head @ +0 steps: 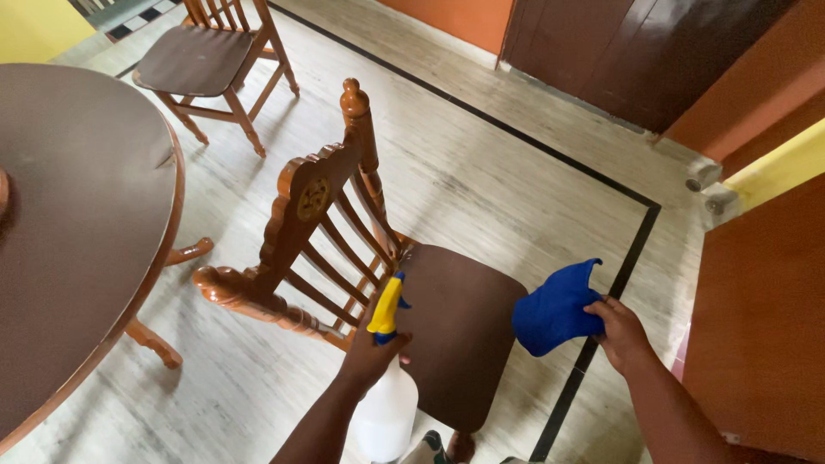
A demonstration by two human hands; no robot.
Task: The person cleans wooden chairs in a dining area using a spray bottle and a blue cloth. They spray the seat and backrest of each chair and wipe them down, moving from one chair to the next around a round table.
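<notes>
My left hand [371, 351] grips a white spray bottle [386, 414] with a yellow and blue trigger head [386, 307], its nozzle pointing at the slatted back of a wooden chair [320, 225]. A blue cloth [557, 309] is bunched in my right hand [620, 333], held to the right of the chair's dark brown seat [460, 339], just past its edge. The chair stands on the floor right below me, its carved back facing left.
A round dark wooden table [77, 223] fills the left side, close to the chair's back. A second wooden chair [210, 60] stands at the far left. Pale tiled floor [507, 180] with a black border line lies beyond. Orange walls and a dark door are on the right.
</notes>
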